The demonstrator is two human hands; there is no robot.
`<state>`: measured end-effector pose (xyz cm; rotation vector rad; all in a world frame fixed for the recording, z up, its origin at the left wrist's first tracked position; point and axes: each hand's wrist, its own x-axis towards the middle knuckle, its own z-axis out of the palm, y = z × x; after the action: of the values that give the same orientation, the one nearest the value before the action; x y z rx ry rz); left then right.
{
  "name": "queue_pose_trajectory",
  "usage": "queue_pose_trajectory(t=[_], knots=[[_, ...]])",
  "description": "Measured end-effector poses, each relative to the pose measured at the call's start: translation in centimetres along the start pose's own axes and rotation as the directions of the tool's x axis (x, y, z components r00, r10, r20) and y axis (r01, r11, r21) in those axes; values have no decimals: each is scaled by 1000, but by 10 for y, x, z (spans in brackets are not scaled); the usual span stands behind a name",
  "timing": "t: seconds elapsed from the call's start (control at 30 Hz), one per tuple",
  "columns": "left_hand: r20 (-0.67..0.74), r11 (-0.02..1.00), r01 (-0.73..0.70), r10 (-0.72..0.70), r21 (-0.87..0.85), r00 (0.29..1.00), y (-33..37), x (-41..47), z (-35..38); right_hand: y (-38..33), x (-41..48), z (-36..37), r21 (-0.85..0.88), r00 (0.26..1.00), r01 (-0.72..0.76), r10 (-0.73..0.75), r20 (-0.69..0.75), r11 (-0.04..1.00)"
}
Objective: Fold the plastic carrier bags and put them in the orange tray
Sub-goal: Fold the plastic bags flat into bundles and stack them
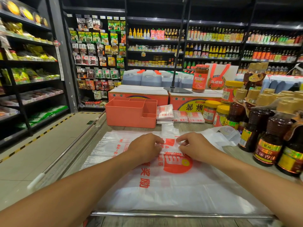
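Head view, left to right. Stocked shop shelves (pixel 32 76) line the aisle at far left. A rectangular orange plastic tray with compartments (pixel 129 117) stands at the back of the counter. Nearer the camera, the left hand (pixel 144 148) pinches the left edge of a narrow, partly folded white plastic carrier bag with red print (pixel 170 145), fingers curled onto it. The right hand (pixel 195 146) pinches the opposite edge likewise. This bag lies on a flat pile of white plastic carrier bags (pixel 172 190) spread over the counter, well in front of the tray. Small folded bag packets (pixel 165 113) lie just beside the tray's right wall. Yellow-lidded glass jars (pixel 210 112) and dark brown sauce bottles (pixel 265 141) stand at far right.
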<state>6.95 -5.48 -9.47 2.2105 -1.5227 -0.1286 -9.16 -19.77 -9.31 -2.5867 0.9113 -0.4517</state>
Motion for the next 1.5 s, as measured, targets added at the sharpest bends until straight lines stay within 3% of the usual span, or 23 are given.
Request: queue_pose_trajectory(t=[0.27,0.47,0.67,0.87,1.03,1.3,1.5], knots=[[143,991,-56,38,121,989,-4,4,-3,-2,-4,-4,-58,988,73,-64,137,996],[174,996,-45,31,81,984,-5,2,-7,-3,-5,-9,-134,961,149,-112,253,980],[83,997,-75,76,-20,994,-12,6,-6,1,-6,-12,54,982,126,-132,137,991],[-16,990,-37,36,-136,999,-14,10,-4,2,-5,-12,94,980,137,-148,129,986],[8,972,-27,30,-232,1000,-13,9,-4,4,-3,-11,133,986,146,-155,58,980],[27,945,40,-33,-323,999,-10,10,-3,1,-3,-8,282,999,25,-36,34,959],[22,941,52,-48,-333,999,-8,9,0,4,2,-3,181,1000,-1,7,-30,983]])
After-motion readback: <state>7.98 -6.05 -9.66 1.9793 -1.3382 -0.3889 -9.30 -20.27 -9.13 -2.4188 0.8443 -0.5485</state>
